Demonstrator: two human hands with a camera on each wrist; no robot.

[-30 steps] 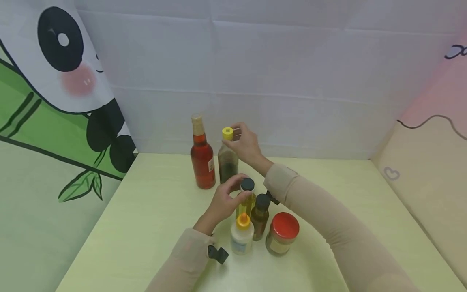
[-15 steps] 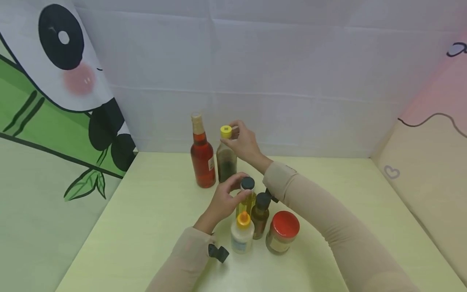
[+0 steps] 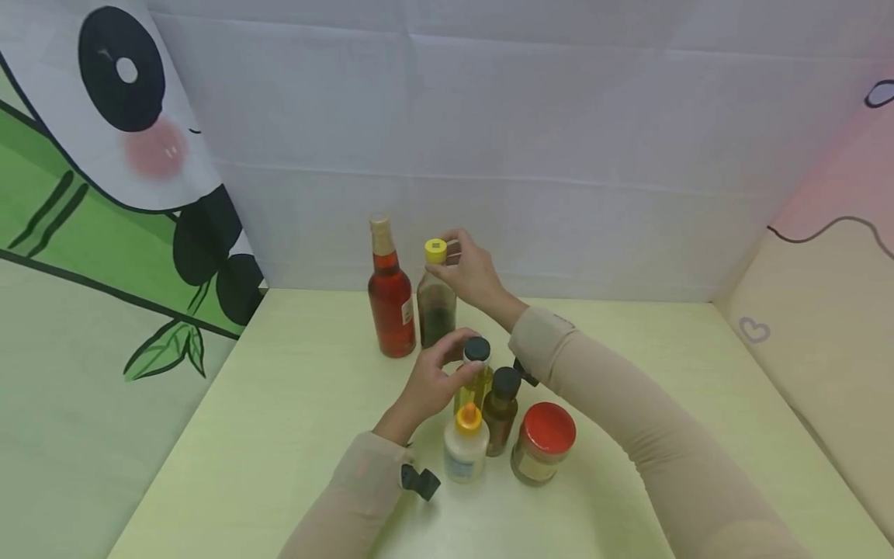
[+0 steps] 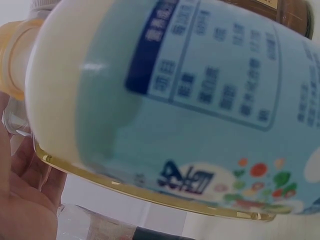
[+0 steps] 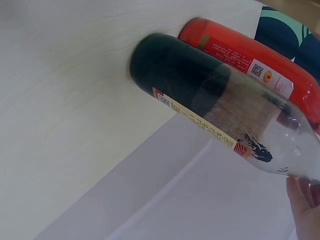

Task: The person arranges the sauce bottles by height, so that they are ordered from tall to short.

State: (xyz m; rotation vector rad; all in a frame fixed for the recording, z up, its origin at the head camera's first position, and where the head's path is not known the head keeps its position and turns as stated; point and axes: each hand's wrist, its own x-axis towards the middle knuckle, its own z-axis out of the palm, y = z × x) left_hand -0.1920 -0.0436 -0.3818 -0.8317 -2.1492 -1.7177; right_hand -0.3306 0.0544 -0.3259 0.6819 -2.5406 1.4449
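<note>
My right hand (image 3: pixel 473 272) grips the neck of a glass bottle (image 3: pixel 436 303) just under its yellow cap. Dark liquid fills the bottom part of that bottle, which stands upright on the table beside a bottle of red liquid (image 3: pixel 391 310). Nearer to me, my left hand (image 3: pixel 427 388) has thumb and fingers curled round the top of a yellow oil bottle (image 3: pixel 466 397) with a dark cap. A white bottle (image 3: pixel 465 449) with an orange cap hides the oil bottle's lower part. In the left wrist view the white bottle's blue label (image 4: pixel 200 100) covers most of the frame.
Right of the oil bottle stands a small brown bottle (image 3: pixel 499 423) with a black cap. A jar (image 3: pixel 536 466) with a red lid is next to it. A pale wall sheet (image 3: pixel 594 194) rises behind the table (image 3: pixel 279 404), with printed panels on both sides.
</note>
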